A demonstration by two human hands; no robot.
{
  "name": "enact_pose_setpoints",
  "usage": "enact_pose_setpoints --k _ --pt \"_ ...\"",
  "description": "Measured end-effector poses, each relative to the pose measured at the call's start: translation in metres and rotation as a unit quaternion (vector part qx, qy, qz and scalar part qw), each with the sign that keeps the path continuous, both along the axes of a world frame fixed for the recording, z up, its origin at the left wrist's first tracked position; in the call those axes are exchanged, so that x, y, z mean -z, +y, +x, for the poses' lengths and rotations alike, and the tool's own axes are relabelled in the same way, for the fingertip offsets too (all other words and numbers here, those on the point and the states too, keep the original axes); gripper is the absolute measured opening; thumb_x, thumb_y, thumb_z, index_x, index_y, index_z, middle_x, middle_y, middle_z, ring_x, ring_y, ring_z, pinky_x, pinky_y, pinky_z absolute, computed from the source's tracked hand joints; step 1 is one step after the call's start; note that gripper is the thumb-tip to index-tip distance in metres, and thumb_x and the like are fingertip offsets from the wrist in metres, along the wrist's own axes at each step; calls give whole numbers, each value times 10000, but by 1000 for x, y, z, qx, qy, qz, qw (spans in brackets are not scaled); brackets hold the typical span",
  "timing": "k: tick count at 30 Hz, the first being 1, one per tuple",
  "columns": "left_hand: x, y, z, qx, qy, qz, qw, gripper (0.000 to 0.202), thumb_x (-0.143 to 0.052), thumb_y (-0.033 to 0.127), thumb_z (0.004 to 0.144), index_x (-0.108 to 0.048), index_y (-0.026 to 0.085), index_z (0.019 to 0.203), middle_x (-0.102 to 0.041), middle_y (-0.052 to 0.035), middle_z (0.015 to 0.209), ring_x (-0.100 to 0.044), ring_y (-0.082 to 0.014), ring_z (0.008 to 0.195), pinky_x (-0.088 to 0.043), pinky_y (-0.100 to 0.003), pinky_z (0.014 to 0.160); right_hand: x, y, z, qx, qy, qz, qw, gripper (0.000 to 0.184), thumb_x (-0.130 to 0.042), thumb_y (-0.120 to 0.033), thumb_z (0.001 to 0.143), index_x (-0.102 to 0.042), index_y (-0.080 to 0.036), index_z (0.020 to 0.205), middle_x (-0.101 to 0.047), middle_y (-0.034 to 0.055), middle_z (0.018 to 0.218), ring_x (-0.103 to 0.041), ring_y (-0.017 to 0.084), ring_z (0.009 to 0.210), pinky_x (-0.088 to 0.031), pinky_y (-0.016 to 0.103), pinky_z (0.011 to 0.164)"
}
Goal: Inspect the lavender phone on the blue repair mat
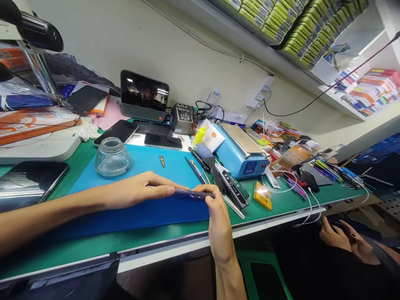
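Pinching a thin, dark purple phone (191,193) edge-on, the left hand (134,191) closes thumb and fingers along its long side, while the right hand (219,225) grips the other end with curled fingertips. The phone is low over the blue rubber mat (146,164), near the front edge of the green bench (281,206). A squat clear glass jar (112,157) stands by the mat's far left corner.

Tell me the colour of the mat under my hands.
Blue mat, under the phone in left hand and right hand, on green bench; best in head view.
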State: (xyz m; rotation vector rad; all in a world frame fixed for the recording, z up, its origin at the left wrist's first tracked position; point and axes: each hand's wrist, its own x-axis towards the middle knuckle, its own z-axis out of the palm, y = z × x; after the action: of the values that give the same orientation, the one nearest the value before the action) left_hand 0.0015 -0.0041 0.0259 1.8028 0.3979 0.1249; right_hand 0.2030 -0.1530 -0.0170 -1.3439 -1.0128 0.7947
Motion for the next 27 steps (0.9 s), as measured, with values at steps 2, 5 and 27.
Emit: enact_pose_setpoints --k 2,5,27 --pt "0 1 0 4 -9 -15 1000 423 -538 565 1060 -605 437 1458 -630 113 1460 -593 -150 1377 -411 -147 1144 1 0 0 -2 -2 2 1000 317 -477 -476 1030 -642 -220 1120 -633 16 1152 -583 159 1183 -440 287 1021" --pt "3 3 1 22 -50 -27 998 423 -435 522 1106 -605 393 1471 -597 89 1500 -566 -175 1411 -368 -212 1223 1 1 0 1 12 2 1000 320 -501 -495 1025 -631 -223 1133 -624 22 1174 -569 175 1216 -423 308 1071" --pt "2 2 0 25 -91 -90 991 368 -520 379 1077 -705 347 1393 -594 75 1506 -549 -140 1428 -385 -171 1195 -4 9 -22 85 114 23 990 214 -593 -410 944 -607 -210 1019 -567 24 1036 -516 158 1029 -375 288 933"
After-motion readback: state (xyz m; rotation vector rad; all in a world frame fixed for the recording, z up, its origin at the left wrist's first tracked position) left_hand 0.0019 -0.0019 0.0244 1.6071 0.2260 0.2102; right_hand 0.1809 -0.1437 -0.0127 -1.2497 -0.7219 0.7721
